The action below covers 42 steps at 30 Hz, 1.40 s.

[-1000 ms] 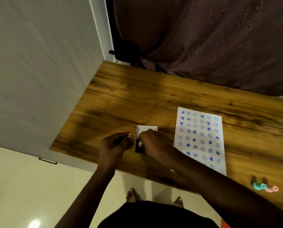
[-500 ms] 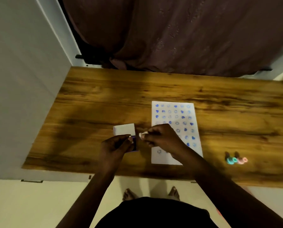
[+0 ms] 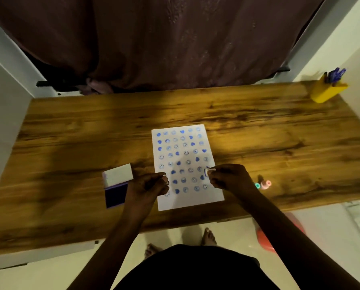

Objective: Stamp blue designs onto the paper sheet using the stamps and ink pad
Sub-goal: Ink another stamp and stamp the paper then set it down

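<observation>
one stamp (image 3: 207, 171) sits pinched in the right hand (image 3: 227, 178), over the right edge of the paper (image 3: 214, 197), whose long axis runs away from the person. the left hand (image 3: 148, 184) curls half shut at the paper's left edge; holding anything, cannot tell. the ink pad (image 3: 116, 194) lies open left of it.

Wooden bench (image 3: 258, 132), dark grain. Paper sheet (image 3: 190, 200) lies flat near the front edge, covered in blue stamps. Left of the sheet: open ink pad (image 3: 115, 194), white lid up. Right of the sheet: two small stamps (image 3: 263, 184), teal and pink. Far right of the sheet, back corner: yellow pen holder (image 3: 326, 93).
</observation>
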Motion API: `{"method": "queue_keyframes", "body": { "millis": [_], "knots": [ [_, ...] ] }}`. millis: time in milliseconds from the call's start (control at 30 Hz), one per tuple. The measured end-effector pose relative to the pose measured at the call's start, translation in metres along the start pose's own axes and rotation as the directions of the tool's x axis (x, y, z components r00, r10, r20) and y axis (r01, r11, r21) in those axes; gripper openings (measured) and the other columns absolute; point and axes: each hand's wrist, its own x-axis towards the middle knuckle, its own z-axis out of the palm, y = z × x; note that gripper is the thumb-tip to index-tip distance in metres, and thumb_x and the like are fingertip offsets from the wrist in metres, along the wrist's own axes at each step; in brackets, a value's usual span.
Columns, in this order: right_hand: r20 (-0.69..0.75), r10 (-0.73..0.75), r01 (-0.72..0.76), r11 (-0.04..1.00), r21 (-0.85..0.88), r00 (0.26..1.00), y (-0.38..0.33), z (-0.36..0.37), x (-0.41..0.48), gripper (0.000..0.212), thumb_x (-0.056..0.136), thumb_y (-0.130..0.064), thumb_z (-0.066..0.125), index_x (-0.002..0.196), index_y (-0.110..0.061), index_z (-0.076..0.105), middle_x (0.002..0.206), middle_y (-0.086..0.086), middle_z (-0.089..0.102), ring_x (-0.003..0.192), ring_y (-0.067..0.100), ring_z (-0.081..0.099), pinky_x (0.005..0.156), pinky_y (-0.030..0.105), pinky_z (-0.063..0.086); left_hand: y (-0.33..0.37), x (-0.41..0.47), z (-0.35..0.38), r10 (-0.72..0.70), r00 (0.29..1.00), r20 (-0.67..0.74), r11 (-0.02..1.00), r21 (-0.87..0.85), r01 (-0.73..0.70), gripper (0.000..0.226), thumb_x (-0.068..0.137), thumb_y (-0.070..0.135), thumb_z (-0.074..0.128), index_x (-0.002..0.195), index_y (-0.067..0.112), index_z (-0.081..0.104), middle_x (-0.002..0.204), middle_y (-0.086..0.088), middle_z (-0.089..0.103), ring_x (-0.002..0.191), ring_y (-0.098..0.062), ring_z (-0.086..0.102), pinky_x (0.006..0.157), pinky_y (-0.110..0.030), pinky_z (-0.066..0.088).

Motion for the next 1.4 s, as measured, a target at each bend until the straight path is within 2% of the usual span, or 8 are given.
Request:
{"method": "queue_keyframes", "body": {
  "millis": [67,133,267,567,667,800,967,1400],
  "knots": [
    [-0.056,-0.058,0.039,0.956,-0.292,0.997,0.01,-0.009,0.006,0.016,0.084,-0.036,0.081,0.087,-0.02,0.08,0.075,-0.001,0.079,0.073,0.013,0.078,0.07,0.027,0.062,0.001,0.001,0.009,-0.013,1.0,0.006,1.0,-0.003,0.013,0.016,0.09,0.009,0.077,0.107,0.01,0.079,0.093,-0.008,0.083,0.087,-0.031,0.08,0.077,-0.034,0.066],
    [-0.036,-0.176,0.113,0.761,-0.639,0.984,0.02,-0.015,0.012,0.025,0.087,-0.048,0.075,0.077,-0.026,0.075,0.07,-0.01,0.075,0.064,0.003,0.07,0.066,0.022,0.054,0.003,0.002,0.018,-0.021,1.0,0.014,1.0,-0.007,0.021,0.02,0.09,0.008,0.077,0.111,0.011,0.077,0.096,-0.004,0.083,0.088,-0.028,0.08,0.072,-0.026,0.065],
    [0.055,-0.245,0.182,0.535,-0.825,0.968,0.034,-0.015,0.016,0.014,0.092,-0.042,0.068,0.091,-0.029,0.072,0.083,-0.013,0.071,0.058,-0.007,0.052,0.051,0.01,0.036,0.002,0.005,0.028,-0.013,1.0,0.017,1.0,0.007,0.013,0.019,0.09,0.009,0.078,0.106,0.019,0.076,0.1,-0.005,0.082,0.088,-0.026,0.08,0.074,-0.029,0.065],
    [0.178,-0.192,0.244,0.408,-0.88,0.965,0.04,-0.008,0.02,0.022,0.095,-0.038,0.065,0.11,-0.023,0.066,0.115,0.001,0.071,0.097,0.019,0.071,0.064,0.019,0.047,-0.005,0.01,0.036,-0.018,1.0,0.004,1.0,-0.006,0.018,0.023,0.09,0.009,0.078,0.111,0.015,0.075,0.105,-0.01,0.081,0.09,-0.026,0.08,0.078,-0.034,0.065],
    [0.183,-0.191,0.245,0.386,-0.889,0.964,0.041,-0.008,0.022,0.02,0.096,-0.037,0.063,0.108,-0.022,0.066,0.114,0.002,0.071,0.097,0.018,0.07,0.062,0.017,0.042,-0.007,0.011,0.037,-0.02,1.0,0.0,1.0,-0.012,0.02,0.021,0.09,0.009,0.078,0.107,0.02,0.075,0.107,-0.009,0.081,0.092,-0.026,0.08,0.079,-0.036,0.066],
    [0.182,-0.16,0.232,0.392,-0.89,0.97,0.04,-0.005,0.021,0.022,0.098,-0.035,0.061,0.111,-0.018,0.067,0.117,0.005,0.071,0.101,0.021,0.07,0.075,0.027,0.058,-0.007,0.012,0.042,-0.016,1.0,-0.005,1.0,-0.013,0.016,0.03,0.09,0.007,0.078,0.119,0.009,0.072,0.109,-0.011,0.08,0.09,-0.028,0.08,0.079,-0.036,0.066],
    [0.182,-0.101,0.207,0.376,-0.903,0.978,0.037,-0.001,0.021,0.029,0.101,-0.032,0.059,0.122,-0.013,0.065,0.126,0.008,0.068,0.11,0.023,0.068,0.087,0.031,0.059,-0.008,0.013,0.046,-0.026,1.0,-0.014,1.0,-0.012,0.026,0.031,0.09,0.009,0.078,0.12,0.008,0.072,0.108,-0.01,0.08,0.09,-0.029,0.08,0.08,-0.038,0.065],
    [0.233,-0.196,0.29,0.352,-0.89,0.953,0.032,-0.01,0.028,0.025,0.097,-0.034,0.061,0.106,-0.012,0.066,0.11,0.01,0.071,0.098,0.025,0.067,0.078,0.031,0.055,0.001,0.006,0.055,-0.013,1.0,0.016,0.999,0.041,0.013,0.019,0.088,0.02,0.081,0.106,0.017,0.079,0.101,-0.007,0.083,0.091,-0.025,0.081,0.088,-0.044,0.063]
  ]
}}
